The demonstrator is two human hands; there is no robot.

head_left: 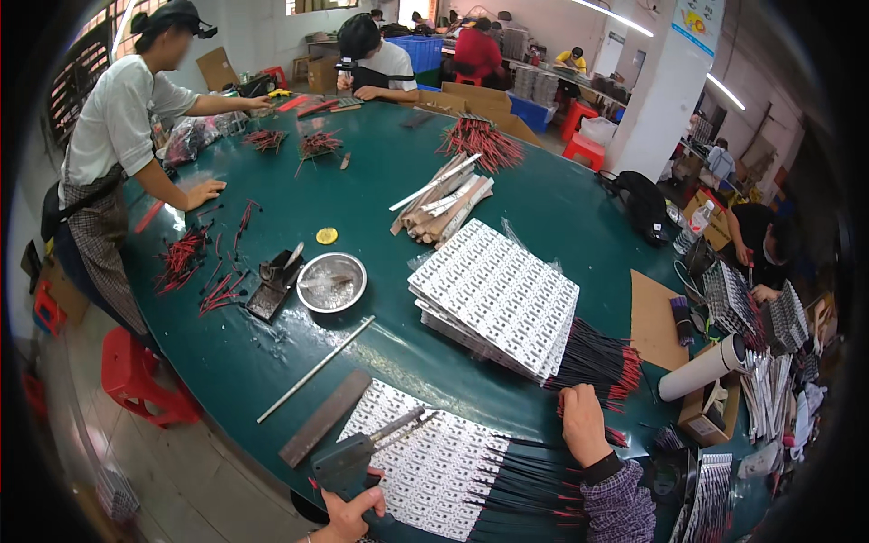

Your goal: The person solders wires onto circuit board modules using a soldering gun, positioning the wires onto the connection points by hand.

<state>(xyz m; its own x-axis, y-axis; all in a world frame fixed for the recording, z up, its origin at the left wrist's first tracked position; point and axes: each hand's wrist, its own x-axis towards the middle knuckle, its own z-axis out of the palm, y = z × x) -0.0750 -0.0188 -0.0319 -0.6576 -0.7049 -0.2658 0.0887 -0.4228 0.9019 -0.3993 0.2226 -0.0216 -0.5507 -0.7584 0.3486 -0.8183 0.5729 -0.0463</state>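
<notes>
My left hand (351, 516) is closed round the grip of a dark green soldering gun (342, 463). Its metal tip reaches over a white circuit board panel (416, 471) patterned with small dark marks. Black wires with red ends (534, 480) fan out from the panel's right edge. To the right, my right hand (586, 423) has its fingers bent and closed at the black wires (588, 357) hanging off a stack of similar panels (498, 294); its fingertips are partly hidden. A flat grey bar (326, 418) lies along the lower panel's left edge.
A metal bowl (332, 282), a thin white rod (315, 369) and red-black wire bunches (186, 258) lie on the green table (362, 199). White strips (442, 208) lie behind the stack. A cardboard box (711, 412) stands right. Co-workers (118, 136) are around the table.
</notes>
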